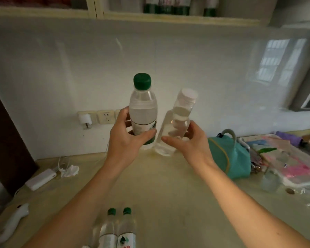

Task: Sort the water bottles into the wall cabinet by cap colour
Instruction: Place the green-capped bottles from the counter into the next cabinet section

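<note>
Your left hand (127, 138) grips the upright green-capped bottle (142, 111), your right hand (188, 142) the left-leaning white-capped bottle (177, 122), both below the far wall cabinet (125, 15).

Clear plastic bottles (143, 111), glossy white wall (61, 68), teal cloth bag (229, 158)

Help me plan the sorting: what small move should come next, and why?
Probably lift the green-capped bottle in the left hand to the cabinet shelf, where green-labelled bottles already stand; the right hand holds a white-capped bottle.
</note>
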